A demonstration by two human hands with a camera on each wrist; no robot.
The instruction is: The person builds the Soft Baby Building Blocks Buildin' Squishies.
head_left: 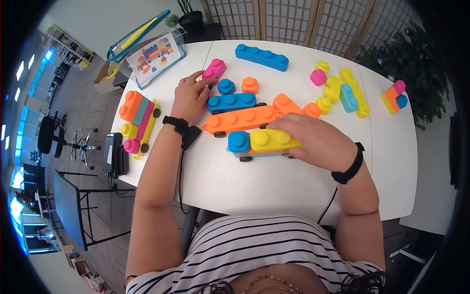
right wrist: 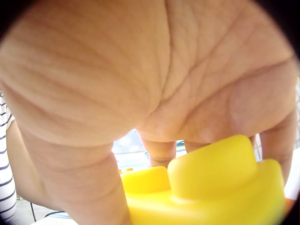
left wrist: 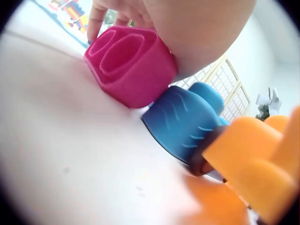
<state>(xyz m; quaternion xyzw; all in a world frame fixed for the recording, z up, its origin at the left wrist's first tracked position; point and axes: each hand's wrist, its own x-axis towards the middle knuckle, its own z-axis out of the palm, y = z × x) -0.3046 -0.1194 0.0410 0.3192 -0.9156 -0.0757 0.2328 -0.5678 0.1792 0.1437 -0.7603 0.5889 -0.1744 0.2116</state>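
Observation:
In the head view my left hand [head_left: 192, 97] holds a pink block [head_left: 214, 69] behind the blue blocks. The left wrist view shows that pink block [left wrist: 136, 70] tilted, its hollow underside facing the camera, with fingers of the left hand [left wrist: 187, 33] behind it. My right hand [head_left: 320, 139] grips the yellow block [head_left: 274, 140], which sits beside a blue block [head_left: 239, 142] on a wheeled base. In the right wrist view, thumb and fingers of the right hand [right wrist: 140, 79] straddle the yellow block [right wrist: 211, 178]. An orange wheeled piece [head_left: 240, 120] lies just behind, beside a long blue block [head_left: 231, 102].
A wheeled stack [head_left: 142, 120] stands at the left. Across the back lies a long blue block [head_left: 262, 57]; yellow blocks [head_left: 353, 93] and a small multicoloured stack [head_left: 394, 96] are at the right. A clear bag with a picture card [head_left: 155, 59] sits back left.

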